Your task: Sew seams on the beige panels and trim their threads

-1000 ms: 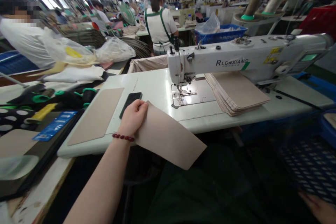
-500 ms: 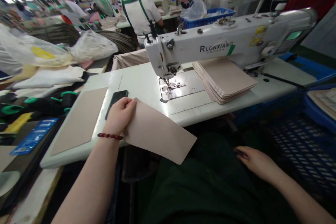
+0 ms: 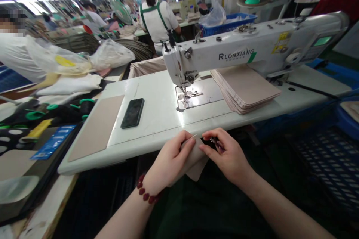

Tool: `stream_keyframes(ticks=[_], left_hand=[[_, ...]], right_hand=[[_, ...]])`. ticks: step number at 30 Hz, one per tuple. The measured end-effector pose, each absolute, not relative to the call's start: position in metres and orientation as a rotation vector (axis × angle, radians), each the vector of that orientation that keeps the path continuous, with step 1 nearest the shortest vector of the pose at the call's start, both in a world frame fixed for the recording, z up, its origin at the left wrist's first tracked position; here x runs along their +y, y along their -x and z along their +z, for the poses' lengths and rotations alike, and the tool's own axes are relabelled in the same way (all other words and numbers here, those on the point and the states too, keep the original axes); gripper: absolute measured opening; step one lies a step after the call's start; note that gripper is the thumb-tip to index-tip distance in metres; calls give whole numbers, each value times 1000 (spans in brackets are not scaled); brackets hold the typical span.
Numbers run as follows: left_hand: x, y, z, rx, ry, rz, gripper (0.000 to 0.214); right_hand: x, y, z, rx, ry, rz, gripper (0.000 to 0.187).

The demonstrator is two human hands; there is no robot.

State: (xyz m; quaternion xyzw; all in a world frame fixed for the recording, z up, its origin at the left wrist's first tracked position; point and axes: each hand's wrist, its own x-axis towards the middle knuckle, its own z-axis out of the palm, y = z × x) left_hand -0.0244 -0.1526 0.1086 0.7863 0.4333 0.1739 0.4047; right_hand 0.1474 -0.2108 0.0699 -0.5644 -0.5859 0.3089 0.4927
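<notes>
Just off the table's front edge, my left hand point(image 3: 175, 153) pinches a beige fabric piece point(image 3: 198, 168) by its edge. The piece hangs below the fingers, and my hand hides much of it. Close by on the right, my right hand point(image 3: 228, 155) is closed around small dark thread snips point(image 3: 216, 144), mostly covered by the fingers. Their tip points toward the edge of the piece. Behind both hands stands a white sewing machine point(image 3: 235, 50), its needle area lit.
A stack of beige pieces point(image 3: 249, 86) lies under the machine arm. On the white table point(image 3: 157, 115) are a dark phone point(image 3: 132, 113) and a flat beige panel point(image 3: 97, 129). Thread spools point(image 3: 70, 110) crowd the left side. A blue crate point(image 3: 331, 160) is at right. Other people work behind.
My left hand has moved right, away from the phone, bringing the beige piece along. My right hand has come up from the lap with the snips to meet the piece. The view has shifted slightly.
</notes>
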Motion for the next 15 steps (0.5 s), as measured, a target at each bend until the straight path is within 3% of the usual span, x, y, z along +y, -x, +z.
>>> stream_keyframes(ticks=[2, 8, 15], left_hand=[[-156, 22, 106, 1065, -1992, 421, 26], [-161, 20, 102, 1064, -1995, 427, 26], [-164, 17, 102, 1036, -1994, 422, 26]], right_hand=[[-212, -151, 69, -1469, 1404, 714, 7], [-213, -164, 70, -1407, 1565, 550, 19], [-214, -158, 74, -1540, 1488, 613, 16]])
